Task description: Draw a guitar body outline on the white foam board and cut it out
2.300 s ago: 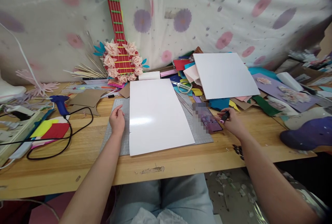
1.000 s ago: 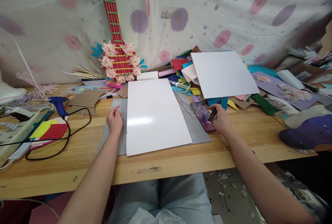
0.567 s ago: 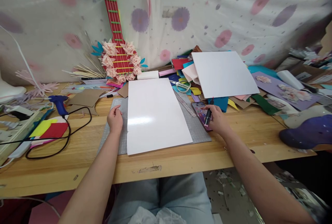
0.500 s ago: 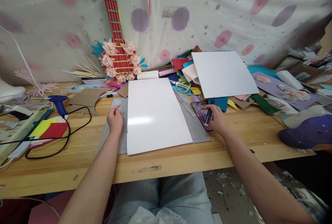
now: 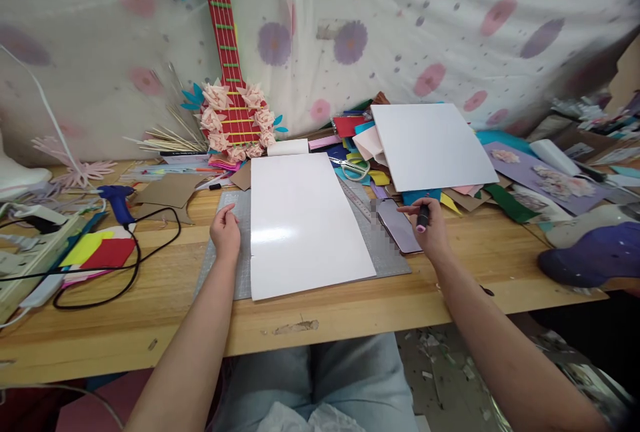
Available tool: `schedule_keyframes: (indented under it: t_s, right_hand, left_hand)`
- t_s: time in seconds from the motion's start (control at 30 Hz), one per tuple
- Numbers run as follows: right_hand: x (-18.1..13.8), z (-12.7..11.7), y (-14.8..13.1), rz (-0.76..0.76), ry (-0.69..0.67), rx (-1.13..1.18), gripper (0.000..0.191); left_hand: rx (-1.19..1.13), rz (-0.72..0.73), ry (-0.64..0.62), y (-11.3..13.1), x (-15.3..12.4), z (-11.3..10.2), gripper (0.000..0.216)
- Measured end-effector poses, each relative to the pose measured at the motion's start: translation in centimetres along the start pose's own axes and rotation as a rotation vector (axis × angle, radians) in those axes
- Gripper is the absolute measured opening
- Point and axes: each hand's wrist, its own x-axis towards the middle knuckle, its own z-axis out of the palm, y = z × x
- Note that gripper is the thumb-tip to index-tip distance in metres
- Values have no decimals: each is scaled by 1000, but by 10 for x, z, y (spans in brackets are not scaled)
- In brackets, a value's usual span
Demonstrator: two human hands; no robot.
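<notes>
Beside the smooth, glossy board (image 5: 307, 225), left fingers (image 5: 231, 216) half-curl, empty; right fingers (image 5: 409, 209) grip a cylindrical black marker (image 5: 423, 218).

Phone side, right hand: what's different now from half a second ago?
The right hand has drawn slightly right, carrying the marker from over the phone to beside its right edge. The phone's screen went from app icons to plain grey. Nothing was visibly picked up or let go. Unchanged: the marker in the right hand, the left hand beside the white sheet.
</notes>
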Motion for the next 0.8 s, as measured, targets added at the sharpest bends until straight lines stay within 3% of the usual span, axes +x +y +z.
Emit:
schedule_keyframes:
  t_s: [0.1, 0.3, 0.47, 0.6, 0.8]
  right_hand:
    - [-2, 24, -32, -38, 12, 76, 21]
    - [-13, 90, -85, -40, -215, 283, 26]
    - [-20, 133, -98, 45, -328, 433, 31]
    - [-13, 151, -106, 66, -419, 526, 32]
    - [11, 175, -98, 91, -456, 478, 31]
  left_hand:
    - [10, 16, -11, 2, -2, -2, 34]
    - [94, 61, -39, 6, -8, -7, 34]
    - [271, 167, -145, 4, -13, -6, 35]
    - [339, 212, -257, 2, -15, -2, 42]
    - [432, 251, -321, -2, -14, 1, 38]
